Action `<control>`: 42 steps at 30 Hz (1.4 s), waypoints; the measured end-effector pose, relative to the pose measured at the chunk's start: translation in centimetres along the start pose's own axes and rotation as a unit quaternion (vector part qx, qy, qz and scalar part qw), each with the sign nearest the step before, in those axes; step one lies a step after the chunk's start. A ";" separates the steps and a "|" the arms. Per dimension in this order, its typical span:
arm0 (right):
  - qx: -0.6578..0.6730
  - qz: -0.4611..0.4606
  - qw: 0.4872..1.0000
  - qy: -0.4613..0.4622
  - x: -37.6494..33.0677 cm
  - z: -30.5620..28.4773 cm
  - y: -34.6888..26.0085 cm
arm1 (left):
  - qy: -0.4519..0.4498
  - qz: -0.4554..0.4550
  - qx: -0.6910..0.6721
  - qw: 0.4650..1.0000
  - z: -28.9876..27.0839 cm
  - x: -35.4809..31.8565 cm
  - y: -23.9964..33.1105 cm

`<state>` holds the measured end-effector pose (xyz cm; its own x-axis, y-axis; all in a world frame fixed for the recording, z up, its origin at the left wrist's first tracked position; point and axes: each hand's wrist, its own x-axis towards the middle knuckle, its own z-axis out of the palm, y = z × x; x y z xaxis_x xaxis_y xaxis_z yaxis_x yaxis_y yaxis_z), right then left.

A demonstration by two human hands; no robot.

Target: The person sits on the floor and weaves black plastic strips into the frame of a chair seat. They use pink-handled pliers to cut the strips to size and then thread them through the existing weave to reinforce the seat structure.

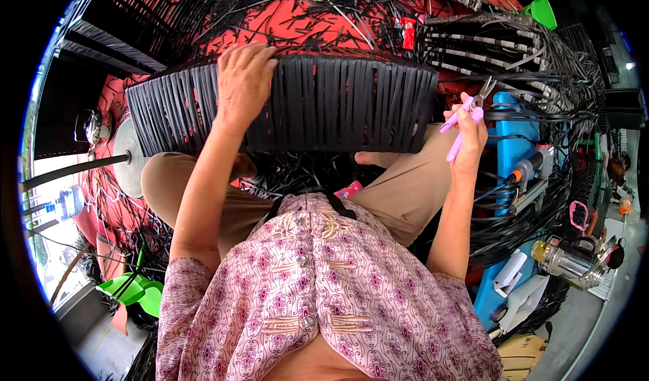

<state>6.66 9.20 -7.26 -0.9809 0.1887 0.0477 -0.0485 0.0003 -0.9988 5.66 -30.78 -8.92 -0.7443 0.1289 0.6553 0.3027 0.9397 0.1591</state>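
A panel wrapped in dark flat strips point(331, 104) stands across in front of my folded legs. My left hand point(243, 87) is bent over its upper edge, left of the middle, with the fingertips hidden behind the rim. Off the panel's right end, my right hand point(470, 141) grips a pair of pink-handled snips point(478, 113). Their metal blades point up and away from me, spread a little apart. The snips do not touch the panel.
Black strip scraps litter the red floor covering point(291, 19). Bundles of black strips point(541, 229) lie at right, around a blue stool point(508, 127). A grey round base with a pole point(128, 158) stands left, a green dustpan point(128, 288) lower left, a glass jar point(568, 263) lower right.
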 end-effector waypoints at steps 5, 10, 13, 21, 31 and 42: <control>-0.028 0.033 0.999 -0.021 -0.1 0.5 0.3 | -0.046 0.065 -0.113 0.990 2.8 3.4 6.3; -0.086 0.032 0.993 -0.076 0.0 1.1 -1.7 | -0.096 0.073 -0.164 0.979 6.1 6.3 11.3; -0.243 -0.085 0.959 -0.121 1.2 0.9 -2.1 | -0.160 0.106 -0.180 0.965 7.1 6.6 11.5; -0.553 -0.247 0.775 -0.179 3.5 2.3 -2.6 | -0.109 0.040 -0.133 0.984 6.2 5.5 10.9; -0.637 -0.295 0.668 -0.247 5.9 4.3 -3.7 | -0.100 0.020 -0.042 0.994 6.6 3.5 9.7; -0.603 -0.373 0.612 -0.351 10.1 3.8 -5.0 | -0.091 0.018 -0.045 0.995 6.6 3.4 9.8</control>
<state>-3.67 7.41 -1.78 -0.6302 -0.7738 0.0638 -0.7730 0.6330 0.0431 2.16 -19.09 -9.98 -0.8250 0.2245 0.5187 0.3767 0.9025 0.2087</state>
